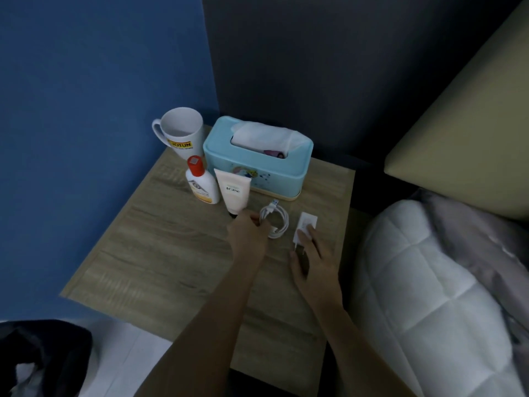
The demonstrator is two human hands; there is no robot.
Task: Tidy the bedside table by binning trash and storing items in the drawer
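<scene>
Cable (275, 222), coiled white, lies at centre frame on the counter (160, 253); the left hand (248, 233) pinches its left edge, and the right hand (310, 259) lies fingers-down on the white charger plug (305, 226) just beside it. Lifted by one strand, the coil may unravel and snag the cream tube (234, 193) or the red-capped bottle (200, 181) close above.

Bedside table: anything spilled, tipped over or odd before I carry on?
Nothing spilled or damaged. The mug, bottle and tube stand upright. One oddity: a small purple object sits inside the tissue box opening beside the tissue. Left hand touches the coiled cable; right hand touches the charger.
</scene>
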